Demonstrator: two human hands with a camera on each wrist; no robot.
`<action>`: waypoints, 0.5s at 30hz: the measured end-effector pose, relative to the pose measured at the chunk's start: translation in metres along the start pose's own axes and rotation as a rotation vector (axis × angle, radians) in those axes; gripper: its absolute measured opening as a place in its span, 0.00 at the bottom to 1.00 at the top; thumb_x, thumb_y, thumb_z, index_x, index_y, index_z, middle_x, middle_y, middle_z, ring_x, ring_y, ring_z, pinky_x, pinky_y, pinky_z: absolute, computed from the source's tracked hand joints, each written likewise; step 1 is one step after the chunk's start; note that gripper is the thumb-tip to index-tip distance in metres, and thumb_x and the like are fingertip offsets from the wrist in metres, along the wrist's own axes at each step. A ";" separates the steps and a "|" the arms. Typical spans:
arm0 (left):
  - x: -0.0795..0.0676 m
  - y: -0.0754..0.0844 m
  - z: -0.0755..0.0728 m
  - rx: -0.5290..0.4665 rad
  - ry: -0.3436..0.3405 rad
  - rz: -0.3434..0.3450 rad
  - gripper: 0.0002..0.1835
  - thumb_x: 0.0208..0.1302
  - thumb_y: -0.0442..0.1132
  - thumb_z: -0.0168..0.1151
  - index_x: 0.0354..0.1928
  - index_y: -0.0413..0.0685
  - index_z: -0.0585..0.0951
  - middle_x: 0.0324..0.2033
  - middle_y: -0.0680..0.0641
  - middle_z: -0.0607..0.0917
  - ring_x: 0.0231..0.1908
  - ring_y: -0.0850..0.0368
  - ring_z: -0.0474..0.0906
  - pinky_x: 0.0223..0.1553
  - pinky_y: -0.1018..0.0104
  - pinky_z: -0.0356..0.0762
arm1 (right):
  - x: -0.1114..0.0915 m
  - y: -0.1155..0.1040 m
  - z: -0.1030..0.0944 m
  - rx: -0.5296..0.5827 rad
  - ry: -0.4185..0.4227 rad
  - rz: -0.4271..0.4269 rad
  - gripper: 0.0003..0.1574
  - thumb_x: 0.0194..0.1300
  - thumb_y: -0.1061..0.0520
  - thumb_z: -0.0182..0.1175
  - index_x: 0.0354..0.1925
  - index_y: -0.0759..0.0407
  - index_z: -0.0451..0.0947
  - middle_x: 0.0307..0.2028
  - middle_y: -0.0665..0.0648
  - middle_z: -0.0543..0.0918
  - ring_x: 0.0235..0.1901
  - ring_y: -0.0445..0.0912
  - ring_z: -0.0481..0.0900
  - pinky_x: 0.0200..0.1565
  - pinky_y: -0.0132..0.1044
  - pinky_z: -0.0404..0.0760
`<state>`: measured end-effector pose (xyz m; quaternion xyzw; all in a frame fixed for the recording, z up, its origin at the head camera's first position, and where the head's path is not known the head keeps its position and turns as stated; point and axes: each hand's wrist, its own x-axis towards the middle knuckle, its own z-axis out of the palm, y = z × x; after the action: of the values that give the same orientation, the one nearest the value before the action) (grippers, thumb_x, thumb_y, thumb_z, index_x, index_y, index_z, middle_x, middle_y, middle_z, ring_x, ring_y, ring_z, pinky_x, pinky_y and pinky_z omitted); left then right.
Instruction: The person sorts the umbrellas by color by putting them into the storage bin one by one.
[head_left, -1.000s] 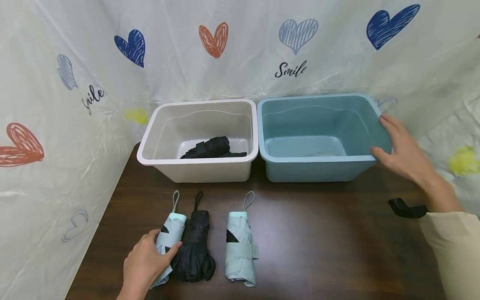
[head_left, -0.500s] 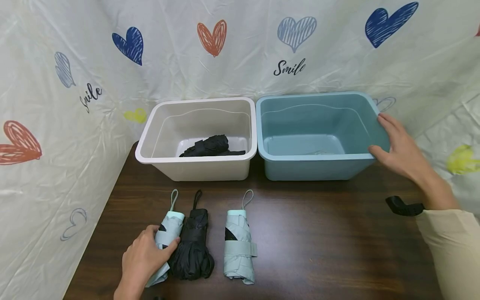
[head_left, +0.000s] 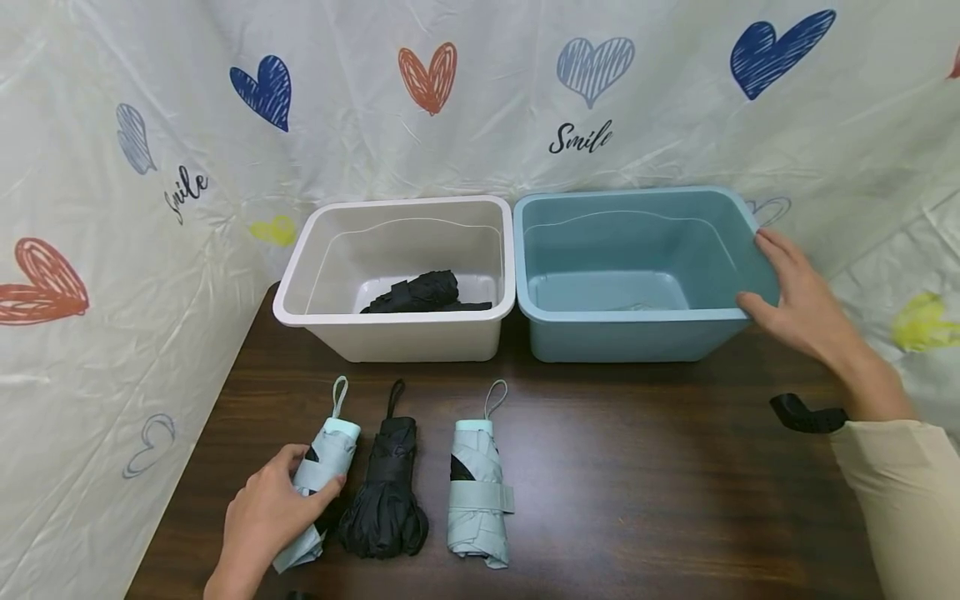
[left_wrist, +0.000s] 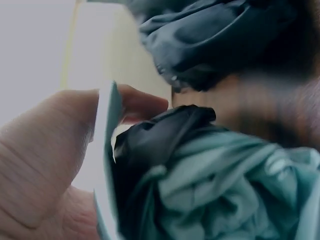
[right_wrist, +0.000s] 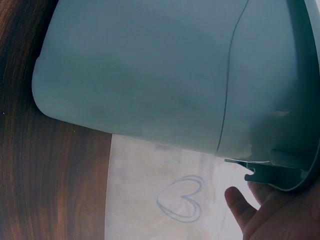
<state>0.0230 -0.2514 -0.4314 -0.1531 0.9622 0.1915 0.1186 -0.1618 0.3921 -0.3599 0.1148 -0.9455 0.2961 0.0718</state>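
Plainly, the left hand (head_left: 258,508) reaches in from the lower left with its grip curled round a pale mint, cloth-covered folded umbrella (head_left: 327,458), thumb on the right side and fingers on the left. That umbrella slants over the left part of the dark wood-grain bench (head_left: 637,483), loop pointing away from the person; whether it touches the wood is unclear. The right hand (head_left: 806,308) reaches out from a cream sleeve (head_left: 900,492), its grip spread across the right end of a blue rectangular plastic tub (head_left: 615,337), thumb at the front rim.

Left of the blue tub, just beside it, stands a cream rectangular plastic tub (head_left: 405,342) with crumpled black cloth bundles (head_left: 420,293) inside. In front, a black folded umbrella (head_left: 385,492) lies beside the held one, and a second mint umbrella (head_left: 480,496) lies farther right.

The cream tub's front rim hides the bundles' lower part, so their number cannot be told. A faint patch inside the blue tub is hard to make out. The left wrist view is blurred, and a mint strap (left_wrist: 106,165) covers part of the hand there.
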 end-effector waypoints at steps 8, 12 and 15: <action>-0.001 -0.004 -0.016 -0.016 -0.065 0.060 0.49 0.57 0.72 0.72 0.67 0.41 0.77 0.58 0.34 0.87 0.48 0.43 0.87 0.35 0.54 0.82 | -0.003 0.001 0.001 0.007 -0.003 -0.007 0.53 0.70 0.54 0.55 0.83 0.69 0.46 0.83 0.74 0.47 0.80 0.77 0.46 0.76 0.78 0.47; -0.002 -0.002 -0.025 -0.065 -0.081 0.094 0.47 0.58 0.69 0.73 0.67 0.41 0.77 0.56 0.35 0.88 0.53 0.40 0.87 0.42 0.49 0.86 | -0.002 0.000 0.001 0.001 0.000 -0.003 0.53 0.70 0.54 0.55 0.83 0.69 0.46 0.83 0.74 0.47 0.80 0.76 0.47 0.76 0.78 0.47; 0.000 0.002 -0.032 -0.112 -0.091 0.130 0.45 0.59 0.66 0.75 0.68 0.41 0.78 0.56 0.36 0.88 0.52 0.41 0.87 0.45 0.47 0.87 | 0.000 -0.001 0.000 -0.001 -0.002 0.000 0.53 0.70 0.54 0.55 0.84 0.68 0.46 0.84 0.73 0.47 0.80 0.76 0.47 0.76 0.78 0.48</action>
<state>0.0171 -0.2621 -0.4017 -0.0878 0.9515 0.2591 0.1408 -0.1617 0.3911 -0.3595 0.1149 -0.9457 0.2956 0.0711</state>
